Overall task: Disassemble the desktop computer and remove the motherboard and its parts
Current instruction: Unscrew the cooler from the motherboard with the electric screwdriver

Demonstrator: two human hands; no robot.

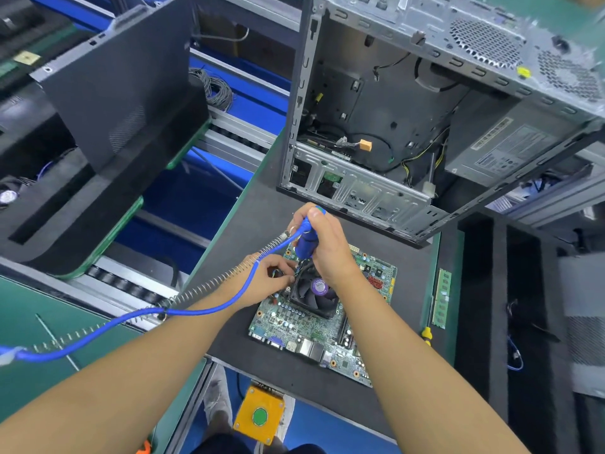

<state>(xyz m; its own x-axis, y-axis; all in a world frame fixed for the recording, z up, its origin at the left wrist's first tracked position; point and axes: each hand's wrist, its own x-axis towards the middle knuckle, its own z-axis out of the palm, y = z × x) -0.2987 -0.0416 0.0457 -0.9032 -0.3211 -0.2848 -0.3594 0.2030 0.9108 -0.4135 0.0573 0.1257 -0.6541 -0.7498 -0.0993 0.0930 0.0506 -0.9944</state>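
The green motherboard [294,326] lies flat on the dark foam mat [248,224], out of the case. A black cooler fan [314,296] with a purple sticker sits on its middle. My right hand [322,244] grips a blue electric screwdriver [306,239] held upright, its tip at the fan's far-left corner. My left hand [268,276] pinches something small at that same corner beside the bit. A blue cable with a coiled spring [203,290] runs from the screwdriver off to the left. The opened computer case [409,109] stands behind the board.
A power supply [510,149] and loose cables stay inside the case. A RAM stick [442,298] and a yellow-handled screwdriver [426,334] lie right of the board. A black side panel [121,93] stands at the left. A yellow box with a green button [260,416] sits below the bench.
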